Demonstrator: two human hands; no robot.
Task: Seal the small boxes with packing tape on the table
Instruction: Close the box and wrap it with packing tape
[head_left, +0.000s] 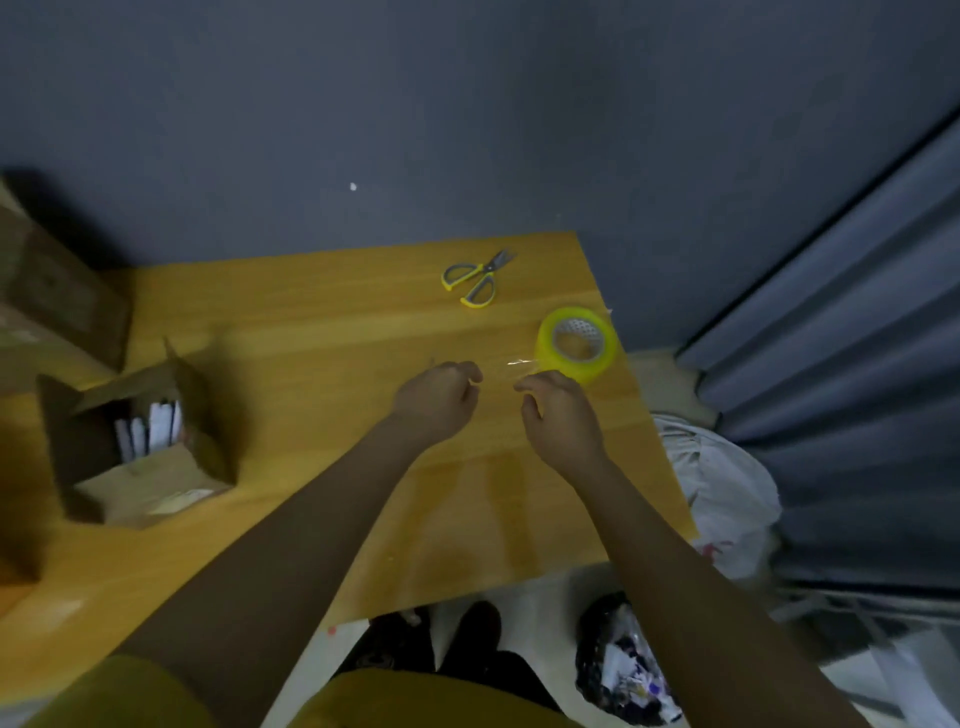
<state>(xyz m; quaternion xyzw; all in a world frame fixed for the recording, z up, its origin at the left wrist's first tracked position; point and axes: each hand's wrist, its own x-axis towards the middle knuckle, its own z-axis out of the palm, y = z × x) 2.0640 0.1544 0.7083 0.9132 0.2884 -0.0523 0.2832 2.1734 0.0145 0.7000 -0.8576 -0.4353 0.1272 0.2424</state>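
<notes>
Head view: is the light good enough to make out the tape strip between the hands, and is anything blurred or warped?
Head view: dim. The clear tape strip shows only as a faint glint between the left hand and right hand, near the tape roll. The open box at left is soft and shadowed. Wide-angle distortion bends the table edges. The scissors read clearly.

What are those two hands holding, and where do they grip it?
A clear strip of tape, stretched between them. The left hand pinches one end, the right hand the other, close to the tape roll.
</notes>
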